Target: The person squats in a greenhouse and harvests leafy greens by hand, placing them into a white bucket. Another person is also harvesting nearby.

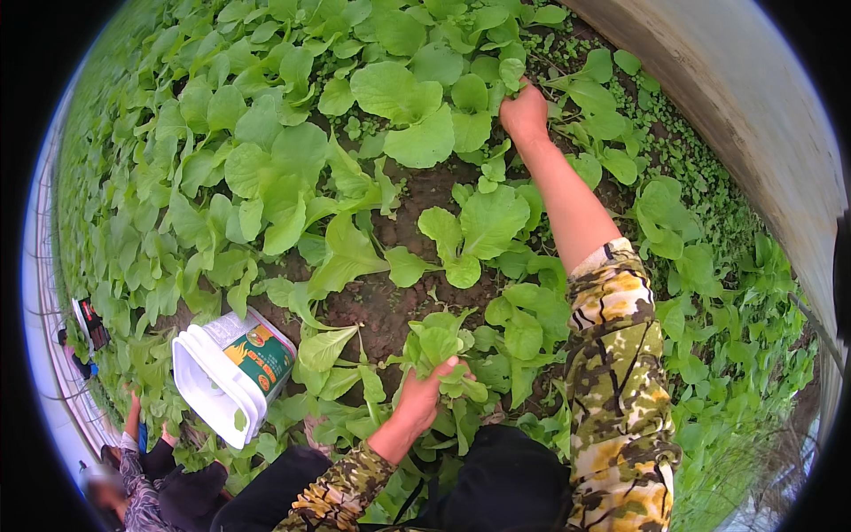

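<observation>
My left hand (421, 395), low in the middle, is closed around a bunch of leafy green plants (432, 342). Farther out, at the upper right, my right hand (525, 113) reaches in among the growing leaves, its fingers at the base of a leafy green (512, 72); leaves partly hide the fingertips. Between the hands a small leafy plant (475, 233) grows from bare brown soil (392, 299). A white plastic bucket (219, 379) with a green and yellow label lies tipped on its side left of my left hand.
Dense leafy greens (199, 166) cover the ground at the left. A pale sheet wall (725, 86) curves along the right, with small weeds (691, 159) beside it. At the lower left another person (153, 485) reaches into the plants; a second person and a dark container (93, 324) are beyond.
</observation>
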A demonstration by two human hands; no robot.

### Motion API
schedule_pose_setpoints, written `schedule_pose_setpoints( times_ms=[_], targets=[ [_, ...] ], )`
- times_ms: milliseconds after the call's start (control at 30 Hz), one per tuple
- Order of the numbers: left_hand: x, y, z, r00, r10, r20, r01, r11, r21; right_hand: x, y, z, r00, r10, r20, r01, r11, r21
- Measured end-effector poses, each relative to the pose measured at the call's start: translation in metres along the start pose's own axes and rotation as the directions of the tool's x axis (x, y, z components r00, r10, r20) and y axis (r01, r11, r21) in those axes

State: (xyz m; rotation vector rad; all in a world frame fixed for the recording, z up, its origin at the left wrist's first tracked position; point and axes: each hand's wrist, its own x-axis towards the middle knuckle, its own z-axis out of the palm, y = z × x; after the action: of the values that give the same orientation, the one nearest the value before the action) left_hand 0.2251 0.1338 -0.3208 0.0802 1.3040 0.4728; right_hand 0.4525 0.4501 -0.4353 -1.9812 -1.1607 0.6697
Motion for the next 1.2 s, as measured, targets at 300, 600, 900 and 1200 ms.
schedule_pose_setpoints(
  times_ms=[300,600,900,1200],
  targets=[
    [0.001,0.0,-0.001,1.0,-0.014,0.004,0.014,1.0,0.012,0.018,-0.005,-0.001,0.997,0.004,-0.073,-0.006,1.0,-0.026],
    [-0.002,-0.006,0.002,1.0,-0.01,-0.005,0.01,1.0,0.011,0.035,0.022,-0.015,0.97,0.207,-0.127,-0.178,0.962,0.205],
    [-0.008,-0.001,0.003,0.993,0.084,0.081,-0.079,0.995,-0.061,-0.084,-0.012,-0.121,0.928,0.103,0.359,-0.373,0.308,0.875],
    [-0.025,0.022,0.001,0.898,0.416,0.14,-0.438,0.821,0.365,-0.284,-0.04,-0.144,0.284,0.098,0.954,-0.629,0.77,0.109]
  ],
)
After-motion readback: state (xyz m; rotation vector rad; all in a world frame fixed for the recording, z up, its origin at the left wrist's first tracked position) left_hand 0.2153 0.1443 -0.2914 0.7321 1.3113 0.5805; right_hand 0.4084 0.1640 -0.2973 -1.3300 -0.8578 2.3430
